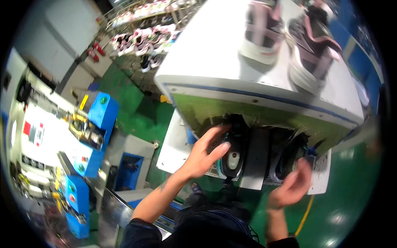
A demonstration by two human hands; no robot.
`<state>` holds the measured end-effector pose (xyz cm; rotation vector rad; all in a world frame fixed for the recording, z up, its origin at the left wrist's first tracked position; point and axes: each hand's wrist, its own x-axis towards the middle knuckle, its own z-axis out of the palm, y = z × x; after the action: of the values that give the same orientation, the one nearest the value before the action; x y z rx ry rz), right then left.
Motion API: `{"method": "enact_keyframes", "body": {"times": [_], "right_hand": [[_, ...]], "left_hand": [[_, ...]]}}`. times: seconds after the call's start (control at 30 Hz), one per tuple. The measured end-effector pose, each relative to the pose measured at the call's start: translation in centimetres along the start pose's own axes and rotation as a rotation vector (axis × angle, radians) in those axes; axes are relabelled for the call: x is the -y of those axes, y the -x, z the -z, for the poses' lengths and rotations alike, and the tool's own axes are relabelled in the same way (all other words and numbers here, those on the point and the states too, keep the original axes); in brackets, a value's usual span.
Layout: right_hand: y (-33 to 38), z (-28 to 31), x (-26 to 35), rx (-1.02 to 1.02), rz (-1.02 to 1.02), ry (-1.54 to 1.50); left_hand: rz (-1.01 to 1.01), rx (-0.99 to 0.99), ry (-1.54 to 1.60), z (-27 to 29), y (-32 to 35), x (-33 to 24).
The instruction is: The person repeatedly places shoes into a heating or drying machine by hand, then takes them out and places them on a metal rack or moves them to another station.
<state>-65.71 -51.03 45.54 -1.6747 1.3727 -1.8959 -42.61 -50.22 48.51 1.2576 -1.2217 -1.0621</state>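
Note:
A dark shoe (233,155) with a teal edge stands heel towards me in the left bay of a white and green machine (256,93). My left hand (204,153) is at its left side, thumb and fingers spread; the thumb overlaps the shoe's edge, and whether it touches cannot be made out. In the right bay sits a second dark shoe (290,157), partly in shadow. My right hand (289,188), blurred, hovers by its near right side with fingers and thumb apart, nothing visible in it. The toes of both shoes are hidden beneath the machine's upper part.
Two pink and grey shoes, a left one (260,37) and a right one (312,51), stand on the white top. A grey block (254,165) divides the bays. A rack of shoes (142,39) is far left; blue machine housings (103,111) stand at left over green floor.

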Motion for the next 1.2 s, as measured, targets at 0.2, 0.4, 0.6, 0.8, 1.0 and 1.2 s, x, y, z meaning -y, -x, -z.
{"method": "enact_keyframes", "body": {"times": [0.2,0.4,0.6,0.8,1.0,1.2], "right_hand": [[13.4,-6.0,18.4,1.120,0.058,-0.843],[24.0,-8.3,26.8,2.118,0.272,-0.744],[41.0,-4.8,38.0,2.576,1.068,-0.902],[61.0,9.6,42.1,2.726,1.950,-1.024],[82.3,40.3,54.2,1.181,2.671,-2.394],[81.9,48.0,44.4,1.628,2.814,-1.644]], "left_hand": [[0.004,-0.413,0.172,5.6,25.1,-2.4],[0.193,-1.828,0.076,2.5,49.9,0.0],[0.922,-2.960,-0.540,-11.7,75.8,10.3],[1.606,-2.717,-0.579,-30.2,77.4,22.7],[1.542,-2.989,-0.317,-30.9,75.8,18.7],[1.602,-2.885,-0.323,-36.3,74.6,19.1]]}}
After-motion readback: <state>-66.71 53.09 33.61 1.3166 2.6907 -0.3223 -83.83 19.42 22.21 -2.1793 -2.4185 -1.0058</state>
